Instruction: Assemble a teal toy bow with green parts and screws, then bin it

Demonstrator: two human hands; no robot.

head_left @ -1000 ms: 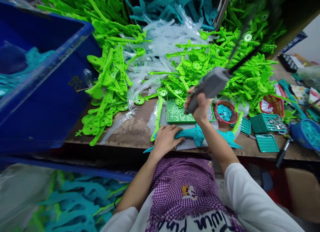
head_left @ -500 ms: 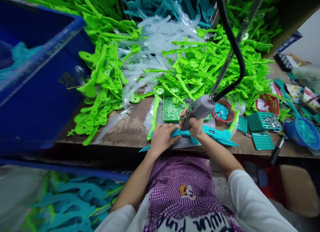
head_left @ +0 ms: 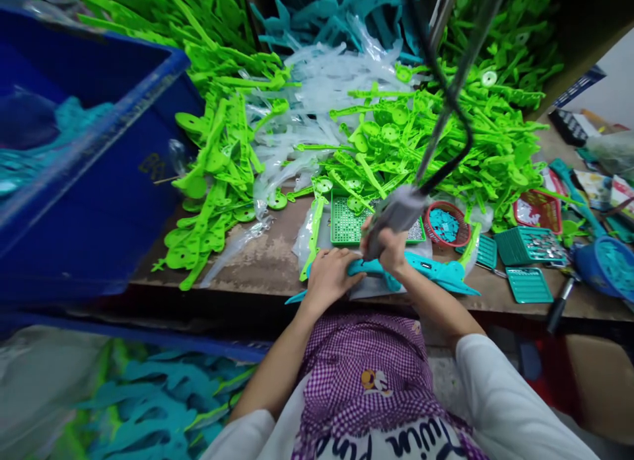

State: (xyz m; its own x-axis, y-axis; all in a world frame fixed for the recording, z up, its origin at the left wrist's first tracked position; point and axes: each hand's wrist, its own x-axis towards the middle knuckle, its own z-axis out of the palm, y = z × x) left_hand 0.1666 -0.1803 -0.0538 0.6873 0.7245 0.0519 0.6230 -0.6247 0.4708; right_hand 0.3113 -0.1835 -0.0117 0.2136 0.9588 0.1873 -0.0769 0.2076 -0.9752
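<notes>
Across the table edge in front of me lies a long blue plastic part [head_left: 436, 269] with a small slot in its right half. My left hand [head_left: 333, 275] grips its left half, fingers over the top and thumb on the near side. My right hand [head_left: 389, 247] is wrapped round a grey power screwdriver [head_left: 399, 212], whose tip points down at the blue part just right of my left fingers. The driver hangs from a black cable and a metal cord. Behind the part sits a green perforated tray [head_left: 347, 229] with small metal screws at its right.
Piles of bright green parts [head_left: 436, 129] and clear plastic pieces [head_left: 317, 83] cover the back. A large blue bin [head_left: 99, 202] stands at left. Right are a red basket [head_left: 448, 223] of blue bits, teal trays [head_left: 529, 285] and a black-handled tool [head_left: 559, 308].
The whole view has shifted slightly, so things appear a little further right. The screwdriver stays at the blue part, its cable swung slightly left. Both hands keep their grips.
</notes>
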